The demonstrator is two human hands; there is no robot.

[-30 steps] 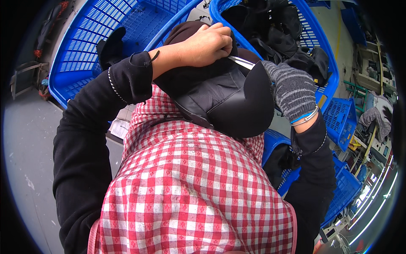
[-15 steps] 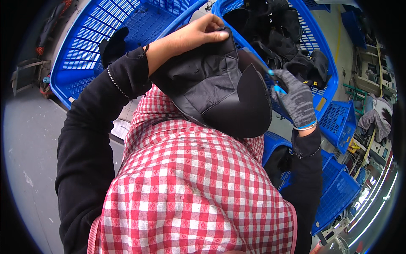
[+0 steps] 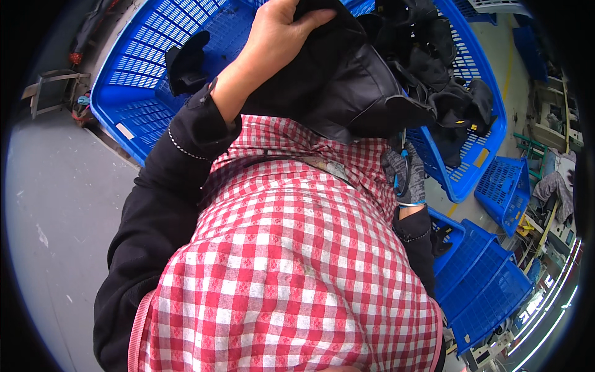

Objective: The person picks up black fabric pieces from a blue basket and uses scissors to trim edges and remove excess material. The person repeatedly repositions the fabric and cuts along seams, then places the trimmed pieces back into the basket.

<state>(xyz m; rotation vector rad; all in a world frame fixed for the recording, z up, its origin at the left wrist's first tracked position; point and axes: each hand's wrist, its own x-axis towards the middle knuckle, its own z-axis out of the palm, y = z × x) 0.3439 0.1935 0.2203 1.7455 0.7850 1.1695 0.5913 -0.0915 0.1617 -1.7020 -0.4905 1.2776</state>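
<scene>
My bare left hand (image 3: 279, 31) pinches the upper edge of a black fabric piece (image 3: 359, 93), thumb on top. The piece has stitched panels and a stiff, rounded, brim-like end at the right. It hangs in front of my apron and hides part of the basket edges behind it. My right hand (image 3: 415, 170), in a grey knitted glove, is below the right end of the piece. It holds scissors (image 3: 404, 162) with blue on the handles. Their blades are mostly hidden, so I cannot tell whether they touch the fabric.
A large blue basket (image 3: 114, 93) at the left holds a black piece (image 3: 187, 65). Another blue basket (image 3: 499, 133) at the right is heaped with black pieces (image 3: 455, 99). Smaller blue baskets (image 3: 489, 291) stand nearer on the right. My red-and-white checked apron (image 3: 297, 248) fills the middle.
My left hand has moved up and slightly left, lifting and turning the black piece. My gloved right hand has dropped lower, closer to the apron, with the scissors.
</scene>
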